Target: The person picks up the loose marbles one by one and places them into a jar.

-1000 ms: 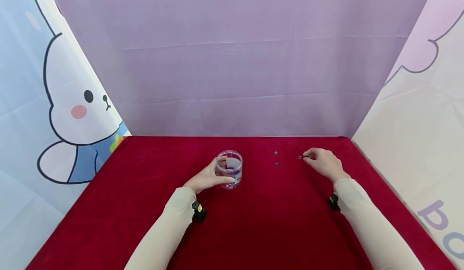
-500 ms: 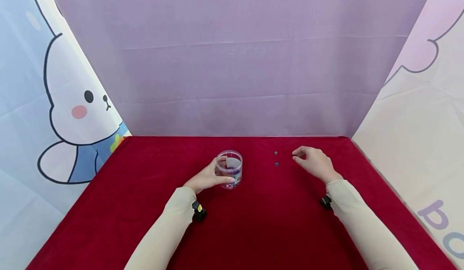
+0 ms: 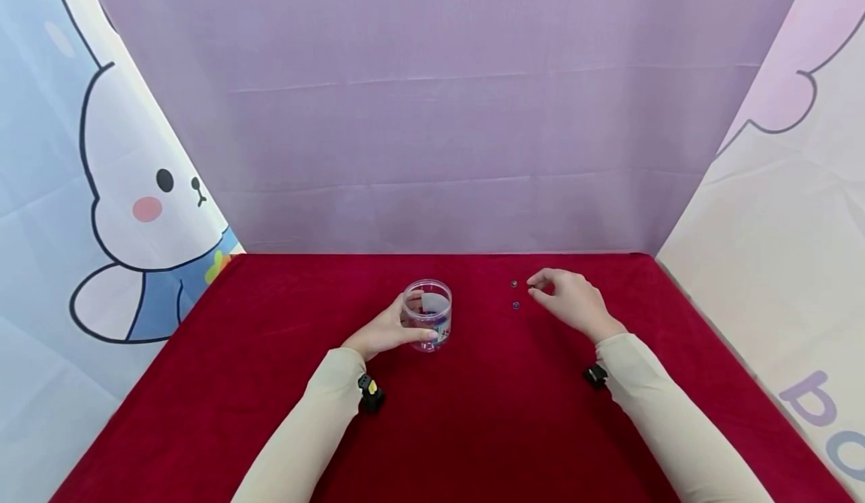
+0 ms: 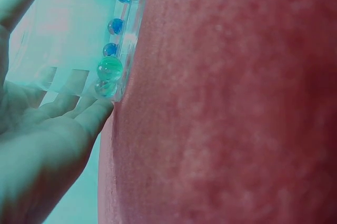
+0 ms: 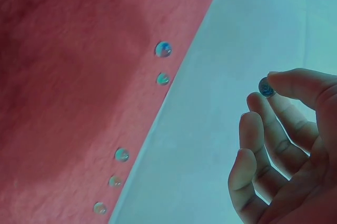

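My left hand (image 3: 385,332) grips a clear plastic jar (image 3: 441,309) standing upright on the red cloth, thumb across its near side. In the left wrist view, several glass marbles (image 4: 109,69), blue and green among them, lie at the bottom of the jar. My right hand (image 3: 574,302) is held to the right of two loose marbles (image 3: 516,305) on the cloth. Between its thumb and a fingertip it pinches a small dark marble (image 5: 267,87), clear in the right wrist view. The other fingers are loosely bent and hold nothing.
Red cloth (image 3: 432,443) covers the table, with a pale purple curtain (image 3: 432,112) rising behind it. Printed cloth panels stand at left and right. Several marbles (image 5: 121,154) lie on the cloth near its edge in the right wrist view.
My right hand has picked a marble off the cloth and moved left toward the two loose ones. My left hand and the jar have stayed in place.
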The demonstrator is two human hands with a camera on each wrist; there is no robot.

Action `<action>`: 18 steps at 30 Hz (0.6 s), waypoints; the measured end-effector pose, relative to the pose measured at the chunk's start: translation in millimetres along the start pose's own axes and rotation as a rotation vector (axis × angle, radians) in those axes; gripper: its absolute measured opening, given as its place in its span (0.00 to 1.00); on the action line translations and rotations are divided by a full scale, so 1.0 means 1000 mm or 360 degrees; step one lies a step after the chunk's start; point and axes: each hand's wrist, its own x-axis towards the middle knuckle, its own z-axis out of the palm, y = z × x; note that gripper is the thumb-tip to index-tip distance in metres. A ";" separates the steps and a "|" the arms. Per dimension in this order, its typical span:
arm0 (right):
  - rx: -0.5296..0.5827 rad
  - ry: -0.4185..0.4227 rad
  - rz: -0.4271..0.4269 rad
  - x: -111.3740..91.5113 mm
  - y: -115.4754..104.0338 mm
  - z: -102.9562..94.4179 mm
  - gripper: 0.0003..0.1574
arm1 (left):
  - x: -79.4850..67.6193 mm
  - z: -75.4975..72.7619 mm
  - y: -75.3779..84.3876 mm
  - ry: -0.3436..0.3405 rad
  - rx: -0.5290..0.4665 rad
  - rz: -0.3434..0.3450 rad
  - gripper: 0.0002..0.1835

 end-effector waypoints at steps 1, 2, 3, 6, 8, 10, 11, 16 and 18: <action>-0.0001 0.0003 -0.0009 0.000 -0.001 0.000 0.12 | 0.000 0.000 0.000 0.0000 0.0001 -0.0002 0.48; -0.0003 0.0008 -0.0015 0.001 -0.003 0.000 0.12 | 0.001 0.000 0.000 -0.0001 0.0004 0.0002 0.48; -0.0004 0.0013 -0.0018 0.001 -0.004 0.001 0.12 | 0.001 0.000 0.000 -0.0002 0.0008 -0.0002 0.48; 0.0007 0.0022 -0.0052 0.002 -0.010 0.002 0.12 | 0.001 0.000 -0.002 -0.0002 0.0014 -0.0003 0.49; 0.0005 0.0033 -0.0061 0.002 -0.014 0.001 0.12 | 0.002 0.000 -0.002 -0.0008 0.0015 0.0004 0.50; 0.0008 0.0033 -0.0064 0.003 -0.019 0.001 0.11 | 0.002 -0.001 -0.002 -0.0011 0.0012 -0.0002 0.50; 0.0010 0.0032 -0.0062 0.003 -0.021 0.001 0.11 | 0.002 -0.001 -0.002 -0.0012 0.0011 -0.0002 0.50; 0.0020 0.0033 -0.0093 0.005 -0.034 0.002 0.11 | 0.001 0.000 -0.001 -0.0015 0.0003 -0.0007 0.50; 0.0034 0.0031 -0.0116 0.006 -0.040 0.002 0.11 | 0.000 0.000 -0.001 -0.0014 -0.0004 -0.0012 0.50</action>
